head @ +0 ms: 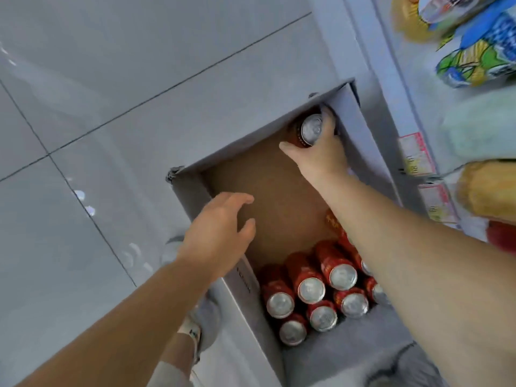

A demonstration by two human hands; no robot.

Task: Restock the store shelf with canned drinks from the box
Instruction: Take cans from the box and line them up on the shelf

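right hand (321, 155): reaching into the far corner of the box, fingers and thumb curled round one red can (300, 135) just below its silver top. the top faces the camera. whether the can's base touches the box bottom cannot be told.

left hand (217, 233): holding nothing, fingers spread and loosely bent, palm down above the box's left wall. it is well apart from the right hand, and its fingertips reach over the bare brown box bottom.

box (243, 146): open cardboard carton, grey-white walls and brown inside, lying on the floor lengthwise along the foot of the shelf. the far and middle parts of its bottom are bare apart from the held can.

cans (310, 289): several red cans with silver tops, upright and packed touching one another at the near end of the box. some on the right are partly hidden under the right forearm.

shelf (388, 88): pale unit along the right side, just beside the box. price labels (416, 155) sit on its front edge; their print is too blurred to read.

snack bags (480, 60): blue, green and yellow packs on the shelf at upper right. a pale green pack (480, 127) and a yellow pack (488, 191) lie below them.

floor (83, 107): glossy pale tiles with dark grout lines, left of the box.

shoe (206, 317): light grey, on the floor just beside the box's left wall, under the left forearm.
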